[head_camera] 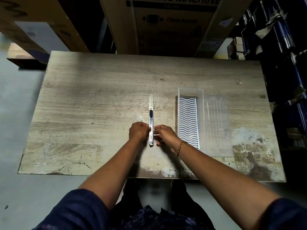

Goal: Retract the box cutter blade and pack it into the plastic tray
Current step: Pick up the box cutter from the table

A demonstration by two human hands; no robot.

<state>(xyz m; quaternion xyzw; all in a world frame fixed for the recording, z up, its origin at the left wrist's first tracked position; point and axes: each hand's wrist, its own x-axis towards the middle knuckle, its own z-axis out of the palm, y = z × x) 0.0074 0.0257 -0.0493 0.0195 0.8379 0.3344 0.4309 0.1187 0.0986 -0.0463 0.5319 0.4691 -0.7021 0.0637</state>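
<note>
Dark-sleeved forearms reach away from the camera over the near edge of a worn wooden tabletop (83, 100), where both hands meet on a box cutter (151, 123) lying flat at the middle of the surface. Its long axis runs straight away from the person, the butt end nearest the body and the pale blade (151, 100) extended past the black slider (150, 113) toward the far edge. The left hand (138, 132) presses in from the left, its fingers curled against the lower part of the handle; the right hand (163, 134), a gold bracelet (180, 148) at its wrist, closes in from the other side with fingertips at the same stretch of the handle. Both appear to pinch the cutter between them, though how firmly cannot be told. The slider sits just beyond the fingers, farther from the body, so the retracting move looks to depend on one thumb travelling up the handle and drawing the slider back toward the person. A clear plastic tray (191, 92) with a white wavy insert (188, 121) waits to the right, parallel to the cutter and near the right hand, which is the better placed for the transfer. A clear lid (217, 127) lies just beside the tray on its far side.
</note>
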